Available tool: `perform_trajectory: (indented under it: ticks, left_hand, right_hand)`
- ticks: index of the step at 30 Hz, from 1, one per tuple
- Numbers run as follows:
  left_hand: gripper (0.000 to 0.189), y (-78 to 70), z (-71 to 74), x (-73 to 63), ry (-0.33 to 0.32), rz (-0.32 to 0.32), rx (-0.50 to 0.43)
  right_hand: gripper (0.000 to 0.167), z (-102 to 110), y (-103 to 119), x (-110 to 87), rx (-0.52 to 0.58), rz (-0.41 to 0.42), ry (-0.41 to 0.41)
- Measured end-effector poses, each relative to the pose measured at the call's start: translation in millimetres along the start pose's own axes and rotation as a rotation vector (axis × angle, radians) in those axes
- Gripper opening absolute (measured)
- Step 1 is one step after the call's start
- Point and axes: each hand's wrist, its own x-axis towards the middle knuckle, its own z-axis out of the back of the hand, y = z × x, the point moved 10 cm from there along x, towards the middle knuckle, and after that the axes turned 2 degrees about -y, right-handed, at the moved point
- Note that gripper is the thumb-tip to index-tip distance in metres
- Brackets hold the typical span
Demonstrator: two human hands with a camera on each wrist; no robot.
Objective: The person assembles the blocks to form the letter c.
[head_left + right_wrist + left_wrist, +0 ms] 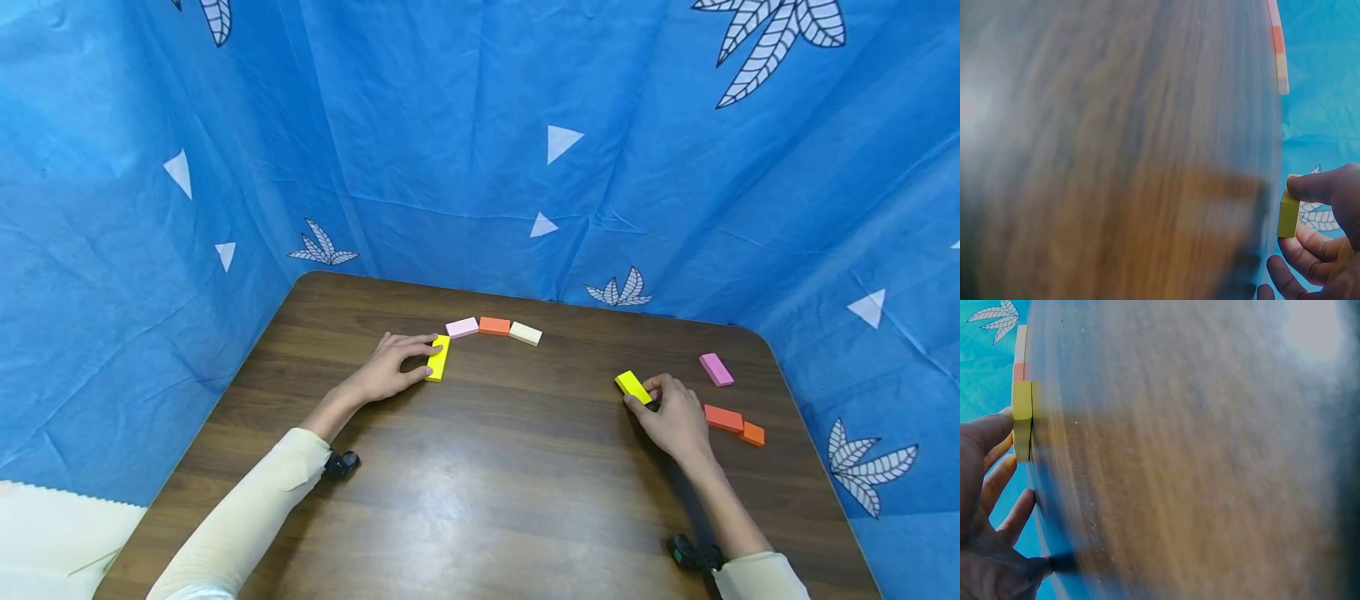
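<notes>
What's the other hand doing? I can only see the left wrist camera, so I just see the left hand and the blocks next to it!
Observer: The right hand is pinching another yellow block between thumb and fingers.
Operator: Ooh! Is there anything on the table just to the right of that hand?
Observer: Yes, a red-orange block, with a smaller orange block at its right end.
Operator: Are there any pink ones over there?
Observer: One pink block; it lies apart from those two, farther back on the table.
</notes>
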Motion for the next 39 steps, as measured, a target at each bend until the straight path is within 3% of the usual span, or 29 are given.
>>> perform_trajectory:
  ticks: [15, 39]
  left_hand:
    - [0.047, 1.3, -3.6, -1.2, 0.014, 0.018, 0.001]
    - [0.046, -0.1, -1.5, -1.9, 0.0, -0.003, 0.007]
  right_hand:
    - [0.042, -13, 21, -9.6, -0.038, -0.03, 0.042]
    - [0.04, -37, 68, -12.0, -0.022, 0.046, 0.078]
